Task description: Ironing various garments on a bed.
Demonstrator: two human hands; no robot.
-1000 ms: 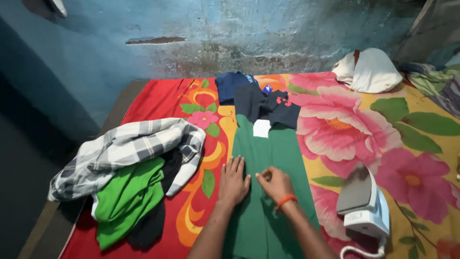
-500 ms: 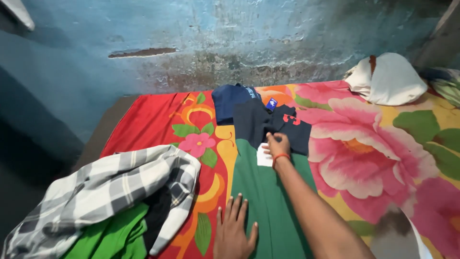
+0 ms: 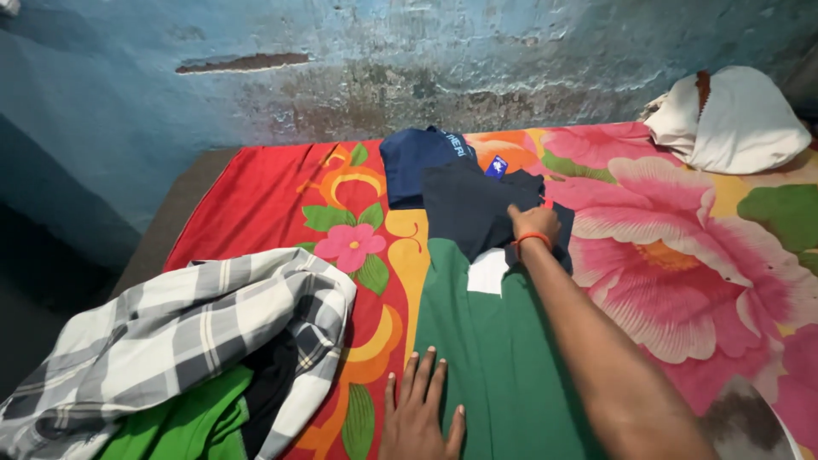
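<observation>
- Your right hand [image 3: 534, 225] reached far up the green garment [image 3: 503, 358] and rested on the dark navy shirt [image 3: 477, 209]; its fingers curled onto the cloth, but you cannot tell whether they pinched it.
- Your left hand [image 3: 420, 417] lay flat and open, fingers spread, on the near left edge of the green garment, holding nothing.
- The green garment lay lengthwise on the flowered sheet [image 3: 673, 255], its far end tucked under the navy shirt.
- A white tag [image 3: 488, 273] sat on the green garment just below your right hand.
- A folded blue shirt [image 3: 413, 158] lay beyond the green garment.
- A checked shirt [image 3: 196, 332] was heaped left of the green garment.
- A white bundle [image 3: 733, 119] sat well apart, far right.
</observation>
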